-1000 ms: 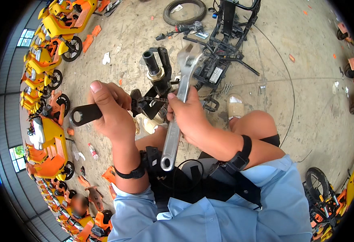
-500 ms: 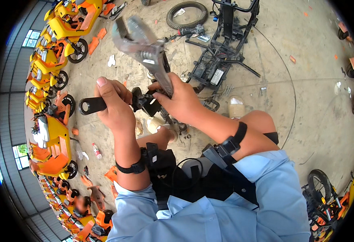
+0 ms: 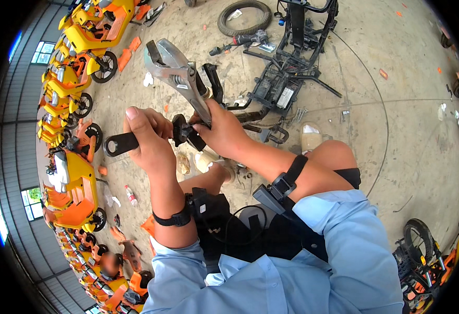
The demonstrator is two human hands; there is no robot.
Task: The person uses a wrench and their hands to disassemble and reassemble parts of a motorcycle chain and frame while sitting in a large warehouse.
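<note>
My right hand [image 3: 221, 131] is closed round the handle of a large steel adjustable wrench [image 3: 182, 78]. The wrench tilts up and to the left, its jaws apart with nothing between them. My left hand [image 3: 150, 133] is wrapped round a black tube [image 3: 120, 145] that looks like a handlebar end, with a round hollow tip sticking out left of the fist. Between the two hands sits a black clamp-like fitting [image 3: 181, 131], close to my right fingers. Just beyond the wrench handle rises a black forked metal part [image 3: 215, 83], partly hidden by the wrench and hand.
Ahead on the concrete floor lie a black vehicle frame [image 3: 287, 78], a power drill [image 3: 250, 39] and a tire [image 3: 244, 18]. Loose bolts [image 3: 299, 115] lie beside the frame. Yellow scooters [image 3: 80, 183] line the left side; a wheel [image 3: 417, 238] stands lower right.
The wrench and my right hand have come a little lower and to the left, baring more of the forked part. My left hand keeps its hold on the tube, almost in place.
</note>
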